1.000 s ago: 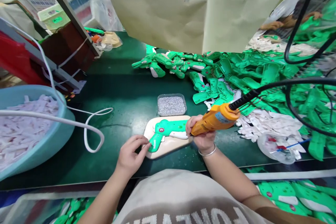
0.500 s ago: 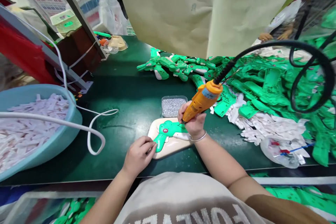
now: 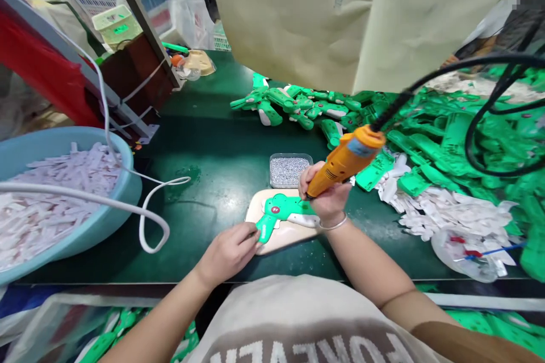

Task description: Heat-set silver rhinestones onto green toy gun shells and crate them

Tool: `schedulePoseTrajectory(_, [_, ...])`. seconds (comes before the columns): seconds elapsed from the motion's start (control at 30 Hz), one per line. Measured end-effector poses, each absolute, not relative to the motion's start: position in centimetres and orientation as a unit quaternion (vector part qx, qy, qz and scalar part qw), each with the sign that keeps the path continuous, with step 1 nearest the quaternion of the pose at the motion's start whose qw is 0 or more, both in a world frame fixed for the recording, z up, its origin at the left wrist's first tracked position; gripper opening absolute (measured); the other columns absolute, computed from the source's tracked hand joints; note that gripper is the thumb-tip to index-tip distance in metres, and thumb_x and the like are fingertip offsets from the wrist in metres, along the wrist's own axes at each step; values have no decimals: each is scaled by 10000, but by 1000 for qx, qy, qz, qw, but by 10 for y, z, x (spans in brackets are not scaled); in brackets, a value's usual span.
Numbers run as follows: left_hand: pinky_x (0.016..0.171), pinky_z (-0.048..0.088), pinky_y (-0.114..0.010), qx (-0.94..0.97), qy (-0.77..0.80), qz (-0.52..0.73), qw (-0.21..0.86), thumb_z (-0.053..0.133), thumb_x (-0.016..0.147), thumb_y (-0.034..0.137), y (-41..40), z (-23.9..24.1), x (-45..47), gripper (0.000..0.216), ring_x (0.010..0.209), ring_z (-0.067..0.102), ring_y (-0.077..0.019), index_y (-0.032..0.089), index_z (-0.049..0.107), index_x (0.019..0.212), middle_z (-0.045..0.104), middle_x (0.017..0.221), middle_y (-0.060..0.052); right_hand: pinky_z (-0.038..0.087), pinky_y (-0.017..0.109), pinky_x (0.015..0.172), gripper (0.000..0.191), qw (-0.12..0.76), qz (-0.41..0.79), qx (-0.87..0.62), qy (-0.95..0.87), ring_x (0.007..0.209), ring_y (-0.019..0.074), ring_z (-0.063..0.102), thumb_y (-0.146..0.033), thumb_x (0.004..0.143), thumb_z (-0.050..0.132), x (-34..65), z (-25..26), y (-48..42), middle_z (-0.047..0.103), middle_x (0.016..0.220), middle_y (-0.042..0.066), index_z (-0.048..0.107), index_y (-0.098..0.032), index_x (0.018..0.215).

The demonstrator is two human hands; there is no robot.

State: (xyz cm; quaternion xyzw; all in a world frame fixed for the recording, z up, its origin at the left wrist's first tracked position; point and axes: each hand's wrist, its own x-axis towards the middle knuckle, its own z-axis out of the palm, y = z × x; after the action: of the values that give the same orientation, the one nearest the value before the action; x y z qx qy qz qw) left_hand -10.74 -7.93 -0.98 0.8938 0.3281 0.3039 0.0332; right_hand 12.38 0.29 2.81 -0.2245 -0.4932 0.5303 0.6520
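Observation:
A green and white toy gun (image 3: 279, 210) lies on a cream-coloured tray (image 3: 276, 245). My left hand (image 3: 230, 252) pinches the end of its grip between thumb and fingers. An orange electric screwdriver (image 3: 347, 161) is wrapped in my right hand (image 3: 327, 201), tilted, with its lower end over the toy's barrel side. The screwdriver's tip is hidden by my fingers, so contact with a screw cannot be told. Just behind the tray sits a clear box of small screws (image 3: 290, 171).
A blue basin of white plastic pieces (image 3: 135, 181) stands left, with a white cable (image 3: 157, 215) looping beside it. Assembled green toys (image 3: 298, 105) lie at the back. Green shells (image 3: 447, 130) and white parts (image 3: 451, 204) heap up right. A black cord (image 3: 472, 62) arches overhead.
The whole view has shifted slightly, so most things appear farther right. Both hands keep their hold, the left on the toy gun and the right on the screwdriver, which leans a little more to the right.

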Motion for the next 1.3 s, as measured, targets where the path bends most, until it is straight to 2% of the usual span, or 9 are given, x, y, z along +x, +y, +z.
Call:
schedulePoseTrajectory(0.1, [826, 616, -280, 893, 324, 310, 19, 519, 998, 171, -87, -15, -112, 211, 947, 727, -196, 132, 655, 1154, 729, 1037, -135, 340, 240, 362, 662, 642, 542, -214, -498, 404, 111, 424, -884, 745, 512, 124, 32, -12, 496, 565, -28, 575, -225, 760])
schedulePoseTrajectory(0.3, [908, 623, -345, 872, 357, 334, 31, 536, 974, 175, -100, -30, -110, 327, 1056, 723, -242, 161, 621, 1289, 721, 1120, -151, 300, 241, 340, 664, 628, 552, -270, -477, 400, 115, 403, -889, 646, 609, 112, 14, -28, 467, 531, -30, 552, -229, 690])
schedulePoseTrajectory(0.53, [954, 607, -375, 850, 387, 355, 52, 566, 952, 184, -107, -41, -105, 459, 1112, 704, -263, 188, 557, 1412, 714, 1173, -142, 310, 239, 353, 616, 640, 535, -245, -494, 400, 110, 403, -842, 758, 559, 112, 19, -25, 494, 563, -25, 576, -226, 761])
schedulePoseTrajectory(0.7, [945, 613, -370, 848, 386, 360, 48, 557, 963, 211, -108, -41, -104, 424, 1101, 710, -260, 179, 569, 1386, 717, 1163, -142, 351, 241, 382, 659, 660, 524, -206, -497, 423, 111, 432, -890, 751, 487, 89, 32, -4, 488, 586, -30, 551, -235, 794])
schedulePoseTrajectory(0.97, [943, 612, -396, 844, 400, 351, 69, 562, 936, 196, -112, -47, -105, 457, 1100, 715, -274, 200, 554, 1394, 719, 1169, -148, 299, 252, 364, 712, 582, 580, -250, -512, 395, 104, 381, -941, 678, 486, 54, 9, 9, 450, 536, -38, 494, -230, 701])
schedulePoseTrajectory(1.1, [933, 614, -387, 842, 396, 361, 66, 571, 927, 193, -111, -47, -105, 457, 1086, 719, -268, 196, 562, 1384, 720, 1157, -149, 298, 252, 352, 718, 588, 572, -260, -509, 377, 107, 373, -952, 648, 496, 58, 14, 8, 448, 515, -42, 490, -235, 690])
schedulePoseTrajectory(1.3, [930, 613, -375, 844, 388, 366, 60, 572, 932, 193, -110, -44, -104, 439, 1084, 711, -262, 181, 579, 1370, 711, 1155, -154, 337, 257, 356, 713, 597, 582, -226, -504, 382, 119, 407, -948, 677, 472, 69, 31, -10, 477, 544, -38, 525, -239, 742])
